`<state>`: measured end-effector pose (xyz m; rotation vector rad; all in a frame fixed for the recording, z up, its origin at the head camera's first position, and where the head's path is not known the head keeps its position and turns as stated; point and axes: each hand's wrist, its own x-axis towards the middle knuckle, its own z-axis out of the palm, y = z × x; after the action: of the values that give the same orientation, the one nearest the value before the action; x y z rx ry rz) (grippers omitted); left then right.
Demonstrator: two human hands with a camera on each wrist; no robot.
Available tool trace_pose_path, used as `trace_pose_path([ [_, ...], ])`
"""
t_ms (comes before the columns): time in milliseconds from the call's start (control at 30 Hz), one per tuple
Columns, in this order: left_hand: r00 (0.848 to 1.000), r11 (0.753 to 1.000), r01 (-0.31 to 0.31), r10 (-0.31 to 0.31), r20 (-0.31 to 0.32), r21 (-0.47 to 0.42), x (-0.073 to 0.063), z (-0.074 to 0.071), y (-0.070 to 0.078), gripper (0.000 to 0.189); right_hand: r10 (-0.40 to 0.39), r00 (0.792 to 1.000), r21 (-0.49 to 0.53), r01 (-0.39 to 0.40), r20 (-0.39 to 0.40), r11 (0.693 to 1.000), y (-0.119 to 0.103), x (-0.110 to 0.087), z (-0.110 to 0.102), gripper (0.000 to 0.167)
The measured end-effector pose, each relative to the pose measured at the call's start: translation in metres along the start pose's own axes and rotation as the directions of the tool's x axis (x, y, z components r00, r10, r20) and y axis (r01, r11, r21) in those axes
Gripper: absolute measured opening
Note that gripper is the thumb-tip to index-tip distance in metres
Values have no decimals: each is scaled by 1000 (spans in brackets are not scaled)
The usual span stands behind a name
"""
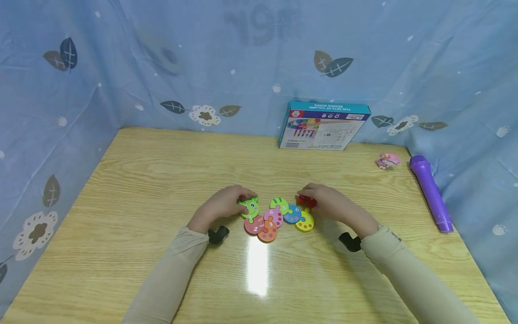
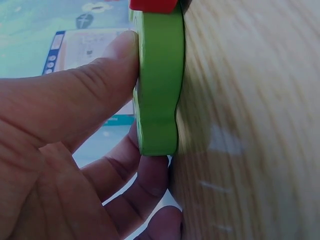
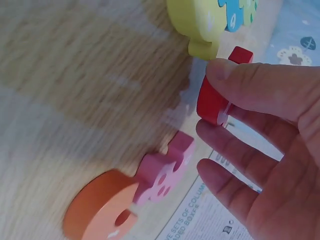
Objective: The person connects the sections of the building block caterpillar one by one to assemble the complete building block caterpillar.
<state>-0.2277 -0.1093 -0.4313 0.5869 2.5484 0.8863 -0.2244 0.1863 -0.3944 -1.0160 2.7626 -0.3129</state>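
A wooden caterpillar number puzzle lies in a wavy chain on the table, with a red-brown 2 piece (image 1: 253, 226), orange 3 (image 1: 268, 232), pink 4 (image 1: 274, 217), green 5 (image 1: 279, 205), blue 6 (image 1: 292, 213) and yellow piece (image 1: 305, 221). My left hand (image 1: 224, 203) pinches the green caterpillar head piece (image 2: 161, 80) at the chain's left end, thumb on top and fingers at its edge. Between thumb and fingers, my right hand (image 1: 329, 203) holds a red puzzle piece (image 3: 212, 102) beside the yellow one. The right wrist view also shows an orange piece (image 3: 97, 205) and a pink piece (image 3: 159, 172), hidden in the head view.
A printed toy box (image 1: 323, 128) leans against the blue curtain (image 1: 226, 67) at the back. Farther right are a small pink toy (image 1: 388, 160) and a purple microphone-shaped thing (image 1: 432, 193). Black camera mounts (image 1: 219, 235) sit at both wrists.
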Motion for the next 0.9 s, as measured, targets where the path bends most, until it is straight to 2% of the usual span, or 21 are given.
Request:
trace_pose_path([
  [100, 1000, 1000, 2, -2, -5, 1, 1, 1, 0, 46, -2, 1000, 5, 2, -9, 1000, 0, -7, 0, 42],
  [300, 1000, 1000, 8, -8, -12, -6, 0, 1, 0, 46, -26, 1000, -52, 26, -4, 998, -3, -15, 3, 44],
  [767, 1000, 1000, -2, 2, -7, -11, 0, 0, 1, 46, -16, 1000, -122, 19, 20, 992, -4, -17, 13, 46],
  [900, 1000, 1000, 0, 0, -6, -8, -1, 0, 1, 46, -29, 1000, -115, 29, -6, 993, -3, -18, 14, 46],
])
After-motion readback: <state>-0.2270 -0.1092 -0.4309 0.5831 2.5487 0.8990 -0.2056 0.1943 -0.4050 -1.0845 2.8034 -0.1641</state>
